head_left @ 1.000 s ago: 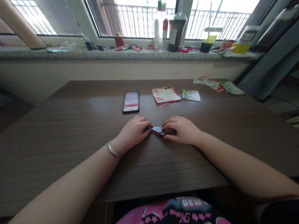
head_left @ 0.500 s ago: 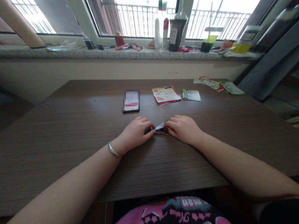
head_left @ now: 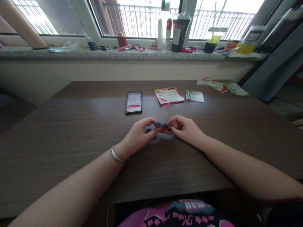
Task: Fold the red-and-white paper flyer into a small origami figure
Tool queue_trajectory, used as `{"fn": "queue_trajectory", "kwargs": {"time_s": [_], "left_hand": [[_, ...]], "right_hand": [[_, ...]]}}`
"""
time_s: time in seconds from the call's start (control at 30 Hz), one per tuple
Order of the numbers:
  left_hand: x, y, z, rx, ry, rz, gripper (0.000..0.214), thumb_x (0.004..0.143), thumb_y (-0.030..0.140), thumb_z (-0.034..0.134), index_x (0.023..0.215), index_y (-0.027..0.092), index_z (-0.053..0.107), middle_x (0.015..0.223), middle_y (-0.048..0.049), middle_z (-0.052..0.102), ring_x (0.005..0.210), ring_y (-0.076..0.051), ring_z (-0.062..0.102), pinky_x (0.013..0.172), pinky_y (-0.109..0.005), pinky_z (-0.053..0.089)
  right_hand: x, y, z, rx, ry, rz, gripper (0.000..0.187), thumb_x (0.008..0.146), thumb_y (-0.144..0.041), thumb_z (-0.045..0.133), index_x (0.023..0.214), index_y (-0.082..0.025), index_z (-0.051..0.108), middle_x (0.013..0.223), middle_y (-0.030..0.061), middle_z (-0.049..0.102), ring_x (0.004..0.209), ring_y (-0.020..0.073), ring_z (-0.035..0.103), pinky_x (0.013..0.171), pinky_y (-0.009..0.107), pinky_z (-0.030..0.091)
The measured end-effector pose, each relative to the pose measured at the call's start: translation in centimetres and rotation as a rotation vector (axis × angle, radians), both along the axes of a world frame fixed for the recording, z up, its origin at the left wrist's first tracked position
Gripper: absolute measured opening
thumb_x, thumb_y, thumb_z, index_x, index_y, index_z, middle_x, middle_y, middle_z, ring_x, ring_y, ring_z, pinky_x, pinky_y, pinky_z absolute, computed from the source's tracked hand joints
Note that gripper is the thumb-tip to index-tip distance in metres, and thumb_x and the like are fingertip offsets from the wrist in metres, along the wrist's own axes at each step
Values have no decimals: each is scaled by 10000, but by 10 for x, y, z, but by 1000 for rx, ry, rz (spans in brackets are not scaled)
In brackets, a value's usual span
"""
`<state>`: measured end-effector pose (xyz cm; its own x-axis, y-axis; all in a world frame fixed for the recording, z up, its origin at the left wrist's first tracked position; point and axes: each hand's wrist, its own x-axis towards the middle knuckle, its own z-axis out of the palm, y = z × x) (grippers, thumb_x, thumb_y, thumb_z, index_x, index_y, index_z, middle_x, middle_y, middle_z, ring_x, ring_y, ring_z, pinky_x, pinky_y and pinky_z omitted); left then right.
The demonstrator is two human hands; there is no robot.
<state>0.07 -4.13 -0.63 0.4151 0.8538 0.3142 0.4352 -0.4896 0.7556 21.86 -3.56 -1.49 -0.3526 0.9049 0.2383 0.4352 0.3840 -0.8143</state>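
Observation:
A small folded piece of printed paper (head_left: 162, 126), dark with red and blue, is held between both hands just above the brown wooden table (head_left: 71, 132). My left hand (head_left: 138, 137), with a silver bracelet on its wrist, pinches the paper's left end. My right hand (head_left: 186, 129) pinches its right end with curled fingers. Most of the paper is hidden by the fingers.
A phone (head_left: 133, 102) lies face up beyond the hands. A red and white leaflet stack (head_left: 169, 96), a green card (head_left: 194, 96) and more leaflets (head_left: 222, 85) lie farther back. The stone windowsill (head_left: 118, 55) carries bottles, a dark cup (head_left: 178, 31) and small items.
Both hands have lifted the folded paper off the table and drawn it slightly away from me; before, it was pressed flat under the fingers.

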Motion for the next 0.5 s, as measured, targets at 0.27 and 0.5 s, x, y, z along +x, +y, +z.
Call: {"fn": "queue_trajectory", "kwargs": {"time_s": [0.27, 0.5], "left_hand": [[4, -2, 0, -4, -144, 58, 110, 841, 270, 621, 870, 167, 648, 827, -14, 686, 782, -146, 635, 733, -274, 507], [4, -7, 3, 65, -65, 19, 91, 858, 230, 628, 882, 173, 696, 858, -11, 712, 801, -137, 653, 767, -257, 504]], "right_hand": [[-2, -8, 8, 167, 8, 100, 170, 825, -118, 520, 913, -200, 640, 881, 22, 675, 770, 121, 624, 643, 234, 506], [-6, -10, 10, 339, 23, 157, 110, 866, -236, 599, 931, -208, 684, 971, 63, 668, 867, 148, 631, 715, 283, 540]]}}
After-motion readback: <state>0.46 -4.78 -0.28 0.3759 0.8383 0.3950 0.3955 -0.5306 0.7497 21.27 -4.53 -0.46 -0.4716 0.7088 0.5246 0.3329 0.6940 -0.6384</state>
